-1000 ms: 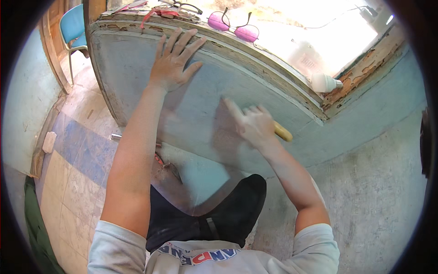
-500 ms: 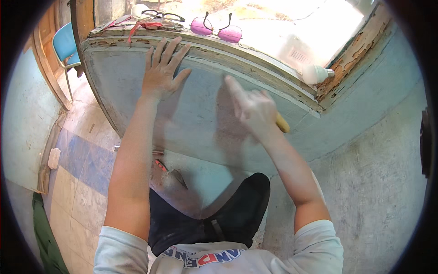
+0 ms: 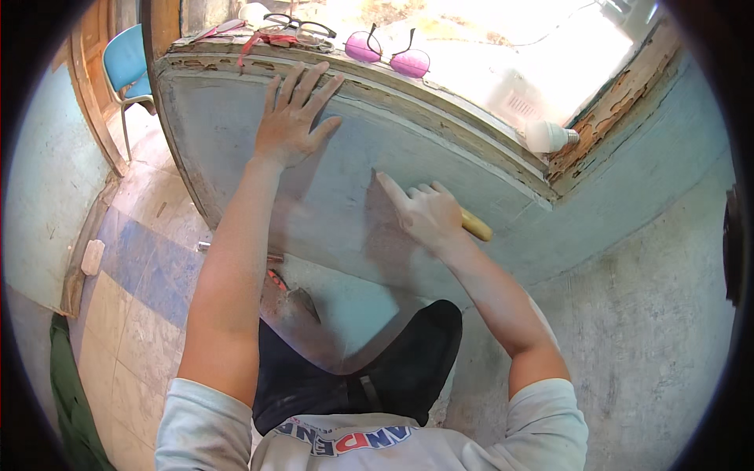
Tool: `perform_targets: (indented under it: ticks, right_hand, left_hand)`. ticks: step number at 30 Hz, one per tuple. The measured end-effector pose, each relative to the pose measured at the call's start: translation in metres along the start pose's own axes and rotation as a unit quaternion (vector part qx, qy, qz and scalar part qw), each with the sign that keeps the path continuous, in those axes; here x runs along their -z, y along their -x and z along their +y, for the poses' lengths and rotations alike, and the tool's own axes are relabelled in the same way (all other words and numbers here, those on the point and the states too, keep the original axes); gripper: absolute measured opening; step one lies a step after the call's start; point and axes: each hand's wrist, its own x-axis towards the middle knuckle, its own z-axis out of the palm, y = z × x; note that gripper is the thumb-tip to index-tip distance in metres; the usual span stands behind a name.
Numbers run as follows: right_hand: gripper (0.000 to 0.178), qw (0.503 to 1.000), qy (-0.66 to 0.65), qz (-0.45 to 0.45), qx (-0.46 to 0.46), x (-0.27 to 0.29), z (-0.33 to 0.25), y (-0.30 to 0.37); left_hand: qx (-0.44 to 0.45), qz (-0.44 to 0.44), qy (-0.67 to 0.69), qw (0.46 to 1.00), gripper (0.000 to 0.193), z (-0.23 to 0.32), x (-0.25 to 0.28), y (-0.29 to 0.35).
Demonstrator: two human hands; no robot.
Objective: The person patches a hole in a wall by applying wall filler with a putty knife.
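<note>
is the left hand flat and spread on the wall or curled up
Spread. The left hand lies palm-down on the pale blue wall panel just below the window sill, fingers fanned apart.

- Left hand (image 3: 292, 118): arm stretched forward, palm flat, fingers (image 3: 310, 82) spread wide.
- Right hand (image 3: 428, 213): elbow bent, fingers curled closed around a handle, index finger extended straight.

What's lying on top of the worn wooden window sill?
On the worn wooden window sill: pink-lensed sunglasses, black-framed glasses, a white light bulb. Glare hides the rest. The left hand rests flat on the wall below.
</note>
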Motion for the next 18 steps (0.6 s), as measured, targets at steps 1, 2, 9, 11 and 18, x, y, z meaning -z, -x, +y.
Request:
perform_targets:
  ticks: [1, 2, 9, 11, 18]
  right_hand:
    - [0.061, 0.999, -0.01, -0.046, -0.021, 0.012, 0.0, -0.008]
    - [0.061, 0.999, -0.011, -0.044, -0.02, 0.023, 0.001, -0.016]
    - [0.062, 1.0, 0.01, -0.012, -0.01, 0.0, -0.002, -0.001]
    - [0.061, 0.999, 0.006, -0.041, -0.015, 0.008, -0.007, -0.006]
    - [0.064, 0.991, -0.01, 0.111, -0.071, 0.023, 0.013, -0.026]
  left_hand:
    - [0.0, -0.007, 0.0, 1.0, 0.07, -0.001, 0.0, 0.001]
    - [-0.001, -0.014, 0.003, 1.0, 0.07, -0.001, 0.0, 0.002]
    - [0.001, 0.003, 0.0, 1.0, 0.071, 0.001, 0.003, 0.002]
    - [-0.003, 0.002, 0.015, 1.0, 0.071, 0.001, 0.004, 0.004]
    - [-0.006, 0.021, 0.01, 1.0, 0.068, 0.004, 0.004, 0.001]
